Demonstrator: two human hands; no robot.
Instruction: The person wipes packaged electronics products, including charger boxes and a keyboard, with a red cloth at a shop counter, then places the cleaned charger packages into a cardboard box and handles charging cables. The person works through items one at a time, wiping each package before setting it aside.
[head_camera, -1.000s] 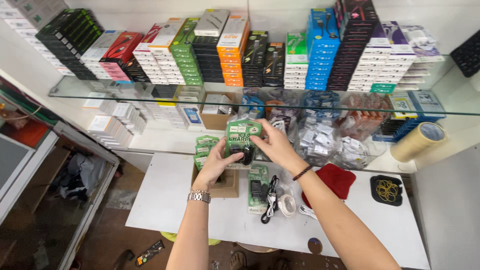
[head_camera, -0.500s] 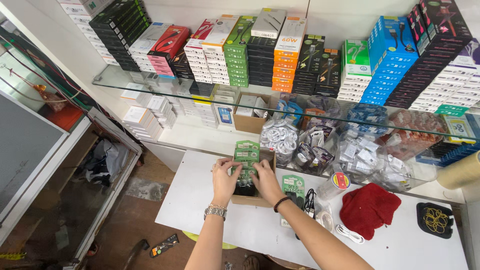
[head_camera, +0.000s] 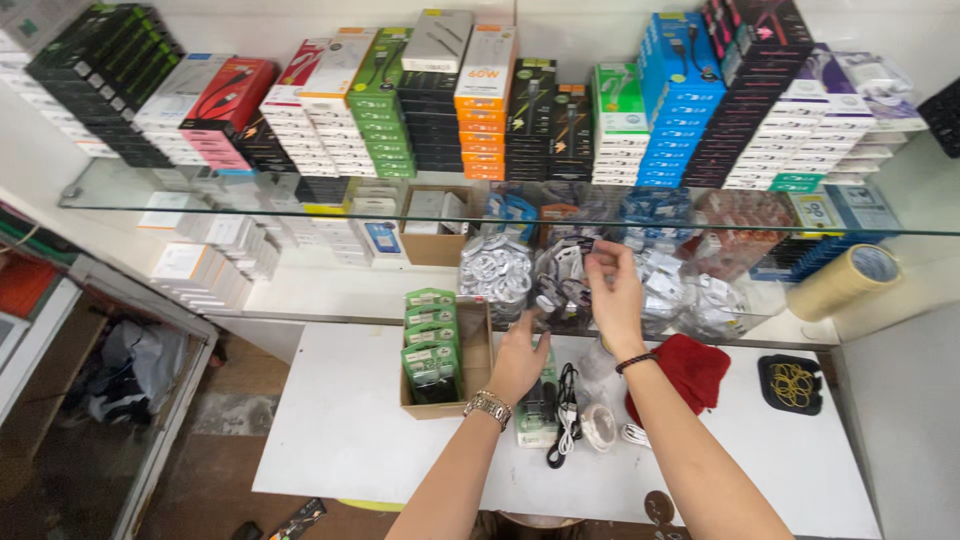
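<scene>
My right hand (head_camera: 612, 300), a black band on its wrist, is raised to the lower shelf. Its fingertips pinch the top of a clear bag of cables (head_camera: 562, 280). My left hand (head_camera: 520, 358), with a metal watch on the wrist, reaches up from below with its fingers spread near the bottom of that bag, just right of a small cardboard box (head_camera: 478, 350). Several green blister packs (head_camera: 430, 335) stand upright in that box. More clear bags of white cables (head_camera: 495, 270) lie to either side on the shelf.
On the white table (head_camera: 340, 430) lie a green pack (head_camera: 540, 418), a black cable (head_camera: 560, 425), a small tape roll (head_camera: 600, 427), a red cloth (head_camera: 692, 368) and a black tray of rubber bands (head_camera: 793, 383). A large tape roll (head_camera: 842, 280) lies at right. Stacked boxes fill the glass shelf (head_camera: 250, 205).
Both hands held a green pack over the box before. Now the packs stand in the box and both hands have moved right and up to the bag of cables.
</scene>
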